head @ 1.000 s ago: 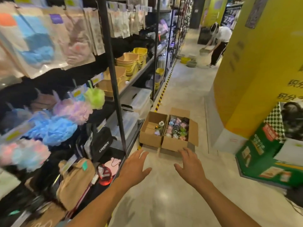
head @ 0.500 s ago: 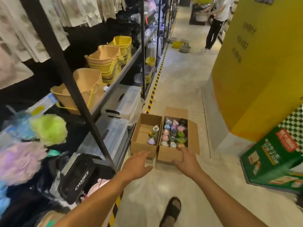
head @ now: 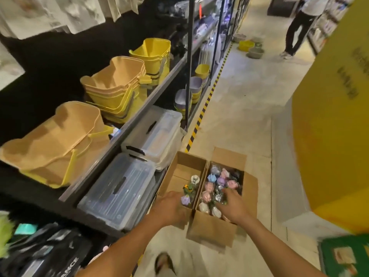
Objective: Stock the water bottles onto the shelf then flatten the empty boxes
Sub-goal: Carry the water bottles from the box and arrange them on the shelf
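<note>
You stand on a concrete floor (head: 239,108) in a shop aisle, with the shelf (head: 139,104) to your left and a yellow pillar (head: 329,136) to your right. The right box (head: 211,228), packed with pastel-capped water bottles (head: 221,180), touches the nearly bare left box (head: 179,172) just beside the shelf. Your left hand (head: 169,206) and right hand (head: 232,206) reach in, but you cannot tell whether either grips anything. Open floor lies toward the pillar.

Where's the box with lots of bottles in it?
In the head view, the fuller box sits on the floor, right of the nearly empty box, under the right hand.
</note>
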Tool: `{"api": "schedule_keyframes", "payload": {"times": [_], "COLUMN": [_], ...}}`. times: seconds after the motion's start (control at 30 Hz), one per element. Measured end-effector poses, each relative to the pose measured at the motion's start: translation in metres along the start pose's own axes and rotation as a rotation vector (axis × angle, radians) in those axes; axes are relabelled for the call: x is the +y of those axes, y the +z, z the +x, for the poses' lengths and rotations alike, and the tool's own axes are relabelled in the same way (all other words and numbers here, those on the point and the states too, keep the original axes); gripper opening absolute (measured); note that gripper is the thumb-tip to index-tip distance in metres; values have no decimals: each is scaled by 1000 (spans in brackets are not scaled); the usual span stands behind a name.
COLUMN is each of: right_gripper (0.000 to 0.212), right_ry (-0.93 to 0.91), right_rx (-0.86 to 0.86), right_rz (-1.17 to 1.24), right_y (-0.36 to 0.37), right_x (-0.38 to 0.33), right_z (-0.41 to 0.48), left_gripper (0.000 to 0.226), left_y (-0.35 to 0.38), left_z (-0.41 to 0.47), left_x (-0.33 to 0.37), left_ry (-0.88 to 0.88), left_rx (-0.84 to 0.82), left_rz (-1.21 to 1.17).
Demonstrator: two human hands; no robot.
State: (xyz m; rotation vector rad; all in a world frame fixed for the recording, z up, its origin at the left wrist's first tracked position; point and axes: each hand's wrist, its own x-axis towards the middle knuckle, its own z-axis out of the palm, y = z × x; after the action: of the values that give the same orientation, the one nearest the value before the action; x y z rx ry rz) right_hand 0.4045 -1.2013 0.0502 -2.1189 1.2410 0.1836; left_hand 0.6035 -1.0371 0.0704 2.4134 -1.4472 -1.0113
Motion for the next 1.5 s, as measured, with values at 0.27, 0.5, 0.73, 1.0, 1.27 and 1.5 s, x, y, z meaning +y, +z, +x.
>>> {"api": "schedule_keyframes", "payload": {"times": [0.27,0.5,0.73,1.0,1.27,1.5], "right_gripper": [71,56,52,82,98,96], "right_ry": [-1,11,-39,-145,-377,-336], "right_rx": [-69,-106,-177,-243,-239,-308], "right_rz": [10,-108,-123,-319,-561,-680], "right_y": [15,22,112,233,302,331], "right_x": [10,-9,53,143,161,167], "right_z": [169,278,407,512,600,628], "left_gripper": [56,67,82,82,87,102], "left_y": [-31,-14,94,220,282,319], "left_z": [159,298,430,521,582,602], "left_x": [-36,-79,-152,-218,-255,-263], "left_ry": [-10,125,119,46,46,18], "left_rx": [-83,-111,-129,-179,-162,-151], "left_rz": [23,225,333,274,214,243]}}
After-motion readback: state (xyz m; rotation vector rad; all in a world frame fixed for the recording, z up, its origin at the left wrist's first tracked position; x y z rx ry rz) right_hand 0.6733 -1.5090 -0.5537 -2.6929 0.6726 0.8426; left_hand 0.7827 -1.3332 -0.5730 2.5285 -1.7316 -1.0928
